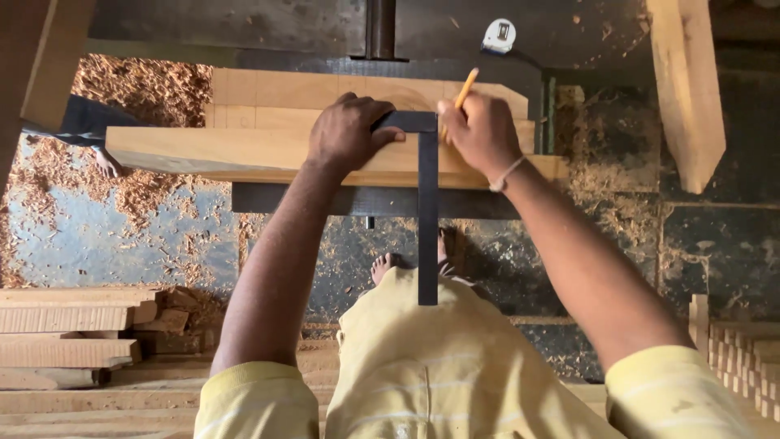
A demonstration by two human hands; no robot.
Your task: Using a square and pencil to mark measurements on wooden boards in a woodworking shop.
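Now pressing the square (426, 162) onto the plank (244, 150) with the left hand (351, 130), fingers closed over it. Pinching a pencil (465, 88) in the right hand (479, 130), tip beside the square.

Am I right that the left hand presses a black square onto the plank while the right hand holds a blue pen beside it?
Not quite. The head view shows the right hand holding a yellow pencil, not a blue pen. The rest stands: the left hand presses the black square onto the plank.
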